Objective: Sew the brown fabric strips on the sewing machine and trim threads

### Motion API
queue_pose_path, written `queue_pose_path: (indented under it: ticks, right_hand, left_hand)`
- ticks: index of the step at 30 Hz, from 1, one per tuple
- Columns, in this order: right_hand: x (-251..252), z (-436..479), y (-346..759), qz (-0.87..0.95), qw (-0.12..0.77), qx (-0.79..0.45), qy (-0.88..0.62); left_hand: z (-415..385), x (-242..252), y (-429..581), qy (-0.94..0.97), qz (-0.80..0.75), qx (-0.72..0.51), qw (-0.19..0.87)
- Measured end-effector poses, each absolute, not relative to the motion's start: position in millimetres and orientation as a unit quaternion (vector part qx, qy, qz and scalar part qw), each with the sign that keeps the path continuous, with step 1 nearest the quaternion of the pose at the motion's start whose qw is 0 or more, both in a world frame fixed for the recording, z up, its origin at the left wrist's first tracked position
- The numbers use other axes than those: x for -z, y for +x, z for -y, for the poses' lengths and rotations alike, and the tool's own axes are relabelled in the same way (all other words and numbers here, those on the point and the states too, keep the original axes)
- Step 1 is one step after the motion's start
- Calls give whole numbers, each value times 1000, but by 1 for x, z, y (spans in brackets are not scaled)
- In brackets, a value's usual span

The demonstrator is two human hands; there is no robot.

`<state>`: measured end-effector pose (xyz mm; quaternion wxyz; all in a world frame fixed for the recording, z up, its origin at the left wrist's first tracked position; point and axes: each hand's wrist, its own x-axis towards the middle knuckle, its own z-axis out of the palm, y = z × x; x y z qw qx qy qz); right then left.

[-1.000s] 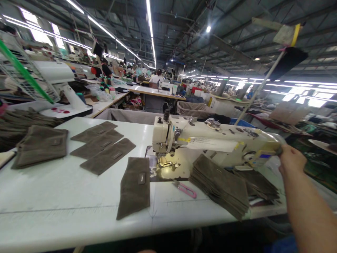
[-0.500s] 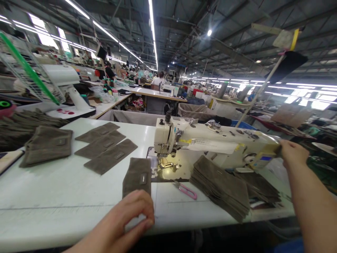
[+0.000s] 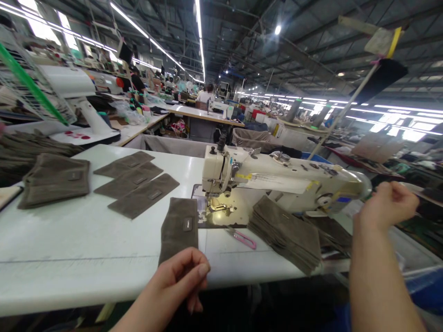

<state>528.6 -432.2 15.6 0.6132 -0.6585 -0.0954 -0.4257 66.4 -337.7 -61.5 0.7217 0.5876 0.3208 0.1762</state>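
Note:
My left hand (image 3: 180, 281) is at the table's near edge, thumb and fingers closed on the near end of a brown fabric piece (image 3: 180, 226) with a small label. That piece lies lengthwise, its far end beside the needle of the cream sewing machine (image 3: 277, 182). My right hand (image 3: 389, 205) is loosely curled in the air just right of the machine's handwheel (image 3: 363, 184), apart from it and holding nothing I can see. A stack of brown pieces (image 3: 287, 233) sits in front of the machine.
Pink thread snips (image 3: 244, 238) lie on the white table (image 3: 86, 249) between the piece and the stack. Three brown pieces (image 3: 138, 186) are laid out at mid-left, and a folded pile (image 3: 53, 180) sits further left. Other workstations and people fill the hall behind.
My left hand came up from below onto the near end of the brown piece. My right hand left the handwheel and moved slightly right and up.

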Motion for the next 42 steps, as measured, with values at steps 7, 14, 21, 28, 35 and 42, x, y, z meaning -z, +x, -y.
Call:
queue_pose_path:
  ticks: [7,14,21,28,35,42]
  right_hand:
    - [53,424,289,664,351,150,-643]
    - [112,417,272,600,225,149,-753]
    - [109,418,261,495,436,55,-750]
    - [114,442,196,307,671,-280,-614]
    - [121,447,178,344,670,-210,-623]
    - [118,442,176,340,664,-222,-628]
  left_hand:
    - [350,70,82,407,-362,-229,807]
    - [356,72,80,350,-363,-226,834]
    - [363,64,83,317,-355,-235,848]
    - [362,78,85,295,-348,-247,855]
    - [368,80,89,290,-346,-263,852]
    - [374,77,91,276,-356,-261,854]
